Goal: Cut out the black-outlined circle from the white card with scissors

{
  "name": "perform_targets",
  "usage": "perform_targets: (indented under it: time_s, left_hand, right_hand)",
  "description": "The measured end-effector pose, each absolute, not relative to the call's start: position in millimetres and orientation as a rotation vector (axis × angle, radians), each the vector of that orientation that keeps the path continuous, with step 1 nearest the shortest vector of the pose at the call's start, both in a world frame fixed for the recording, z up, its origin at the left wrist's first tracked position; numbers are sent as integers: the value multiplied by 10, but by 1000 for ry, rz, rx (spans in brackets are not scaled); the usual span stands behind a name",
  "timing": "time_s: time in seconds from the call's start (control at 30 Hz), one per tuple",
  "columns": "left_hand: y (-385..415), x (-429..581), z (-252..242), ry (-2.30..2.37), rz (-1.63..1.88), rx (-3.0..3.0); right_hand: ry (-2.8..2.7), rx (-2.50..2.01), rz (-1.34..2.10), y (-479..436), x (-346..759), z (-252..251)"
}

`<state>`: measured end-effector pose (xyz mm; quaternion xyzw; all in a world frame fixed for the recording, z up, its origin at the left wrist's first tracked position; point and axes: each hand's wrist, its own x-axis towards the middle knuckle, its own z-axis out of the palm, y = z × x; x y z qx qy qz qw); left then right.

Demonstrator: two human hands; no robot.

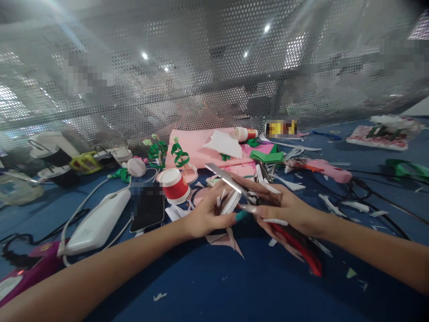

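Blue table [214,295] under a perforated screen [201,80], strewn with white scraps [355,206]

Behind the blue table we see the perforated screen stretch across the whole view, with a few points of light showing on it. We have both hands near the middle, close together above the table. Our left hand [205,218] is curled nearly closed, its thumb and fingers pinching a folded white paper strip [230,202]. Our right hand [291,205] is wrapped around a red-handled cutter [301,250], whose handle slants down toward us while its silver blade points up and to the left, passing over the fingers of our left hand. We cannot tell whether the blade touches the white paper strip.

Just beyond our left hand a red and white paper cup [176,191] sits upside down, with a black phone [150,205] beside it and a long white device [97,221] farther left. Curled green strips [180,157] stand behind the cup, in front of a pink sheet [194,137] on which a white sheet [224,144] lies. Near that, we make out a stack of cups [246,134] lying on its side and a folded green piece [267,156]. Beyond our right hand lies a pink glue gun [335,171], and at the far right we find a small model on a pink and white base [377,139].
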<state>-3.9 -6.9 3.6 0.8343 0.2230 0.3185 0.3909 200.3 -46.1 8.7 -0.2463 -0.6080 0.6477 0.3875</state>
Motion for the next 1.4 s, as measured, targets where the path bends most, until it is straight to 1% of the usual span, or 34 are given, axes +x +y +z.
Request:
perform_targets:
  time_s: [0.1, 0.2, 0.43, 0.73, 0.93, 1.17, 1.3, 1.37, 1.4]
  left_hand:
    - [-83, -54, 19, 512, 792, 1941]
    - [-99, -57, 21, 485, 811, 1793]
    - [-130, -53, 52, 528, 832, 1715]
    - [-104, -25, 70, 486, 831, 1804]
    - [-90, -25, 66, 530, 761, 1828]
    - [-86, -2, 42, 466, 705, 1919]
    - [-112, 33, 88, 354, 695, 2031]
    - [-114, 23, 86, 396, 697, 2081]
    - [-111, 12, 75, 451, 754, 2079]
  right_hand:
    - [-1443, -691, 1603, -403, 2025, 47]
    - [-1497, -699, 1592, -360, 2054, 16]
    - [-1510, -737, 1574, -396, 2050, 31]
    - [-1499, -746, 1621, -399, 2049, 24]
    - [-1525, -738, 1625, -398, 2041, 49]
    - [-1533, -671, 1734, -431, 2022, 55]
    - [-1625, -660, 1676, -525, 1958, 60]
    - [-1587, -678, 1666, -548, 1935, 80]
    - [-1529, -685, 1673, -546, 1931, 93]
